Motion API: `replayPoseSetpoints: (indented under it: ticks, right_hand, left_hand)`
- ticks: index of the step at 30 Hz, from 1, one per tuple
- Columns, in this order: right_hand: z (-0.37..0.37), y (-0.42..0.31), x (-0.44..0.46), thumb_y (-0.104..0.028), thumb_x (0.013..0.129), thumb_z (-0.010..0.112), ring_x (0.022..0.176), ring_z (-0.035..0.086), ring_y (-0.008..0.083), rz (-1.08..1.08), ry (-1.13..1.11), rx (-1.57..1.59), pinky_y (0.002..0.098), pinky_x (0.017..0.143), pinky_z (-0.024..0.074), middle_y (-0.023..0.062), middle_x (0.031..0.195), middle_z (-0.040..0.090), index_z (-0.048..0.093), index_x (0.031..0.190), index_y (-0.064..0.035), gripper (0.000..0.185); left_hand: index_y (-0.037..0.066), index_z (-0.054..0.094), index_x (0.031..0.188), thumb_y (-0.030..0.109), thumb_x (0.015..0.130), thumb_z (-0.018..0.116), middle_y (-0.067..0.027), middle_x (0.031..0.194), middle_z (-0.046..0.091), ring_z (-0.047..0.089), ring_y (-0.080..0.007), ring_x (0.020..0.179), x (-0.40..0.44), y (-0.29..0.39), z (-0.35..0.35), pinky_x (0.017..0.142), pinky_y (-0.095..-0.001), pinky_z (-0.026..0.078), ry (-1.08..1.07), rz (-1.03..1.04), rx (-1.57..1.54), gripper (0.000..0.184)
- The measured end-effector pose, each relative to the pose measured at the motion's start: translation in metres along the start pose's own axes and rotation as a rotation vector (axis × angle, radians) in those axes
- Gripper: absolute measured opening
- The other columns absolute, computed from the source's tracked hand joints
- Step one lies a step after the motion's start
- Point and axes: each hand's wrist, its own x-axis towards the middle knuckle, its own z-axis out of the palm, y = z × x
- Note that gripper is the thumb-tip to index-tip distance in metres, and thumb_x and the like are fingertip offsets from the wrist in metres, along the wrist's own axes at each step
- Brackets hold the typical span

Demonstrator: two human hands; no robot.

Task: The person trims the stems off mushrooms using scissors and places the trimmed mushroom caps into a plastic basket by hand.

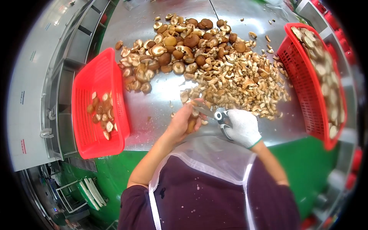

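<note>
My bare left hand is closed around a brown mushroom near the table's front edge. In a white knitted glove, my right hand grips a pair of scissors by the handles. The blades reach left to the mushroom in my left hand; the exact contact is partly hidden by fingers. Just beyond my hands lies a wide heap of cut mushroom stems. Behind it and to the left, whole brown mushrooms are piled, some with pale undersides up.
At the left edge of the metal table stands a red basket with several mushrooms inside. Another red basket, on the right, is full of pale mushroom pieces. Green floor shows below the table.
</note>
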Motion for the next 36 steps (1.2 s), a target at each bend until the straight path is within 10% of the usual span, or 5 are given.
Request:
replayPoseSetpoints:
  ticks: [19, 31, 36]
  right_hand:
    - [-0.013, -0.018, 0.001, -0.036, 0.080, 0.061, 0.071, 0.065, 0.0363, 0.103, -0.355, -0.019, 0.0444, 0.064, 0.0513, 0.0169, 0.075, 0.066, 0.066, 0.080, -0.0082, 0.028]
    - [0.019, -0.002, -0.013, -0.042, 0.082, 0.065, 0.064, 0.060, 0.0379, 0.069, -0.240, 0.320, 0.0443, 0.056, 0.0469, 0.0143, 0.065, 0.061, 0.062, 0.071, -0.0097, 0.034]
    - [0.025, 0.015, -0.015, -0.037, 0.082, 0.070, 0.052, 0.054, 0.0236, 0.040, -0.338, 0.534, 0.0362, 0.053, 0.0441, 0.0107, 0.058, 0.054, 0.057, 0.071, -0.0054, 0.036]
  left_hand:
    - [0.004, 0.033, 0.133, 0.049, 0.104, 0.027, -0.0152, 0.113, 0.062, 0.062, -0.0144, 0.087, 0.010, -0.024, 0.002, 0.068, -0.0230, 0.047, 0.033, 0.457, 0.252, 0.055]
    - [0.006, 0.036, 0.131, 0.017, 0.102, 0.042, -0.0083, 0.107, 0.063, 0.048, -0.0061, 0.072, 0.013, -0.015, -0.005, 0.066, -0.0214, 0.041, 0.028, 0.290, 0.264, 0.031]
    - [0.008, 0.039, 0.130, 0.021, 0.103, 0.041, -0.0095, 0.104, 0.058, 0.052, -0.0095, 0.077, 0.006, -0.002, -0.006, 0.063, -0.0212, 0.041, -0.061, 0.205, 0.418, 0.031]
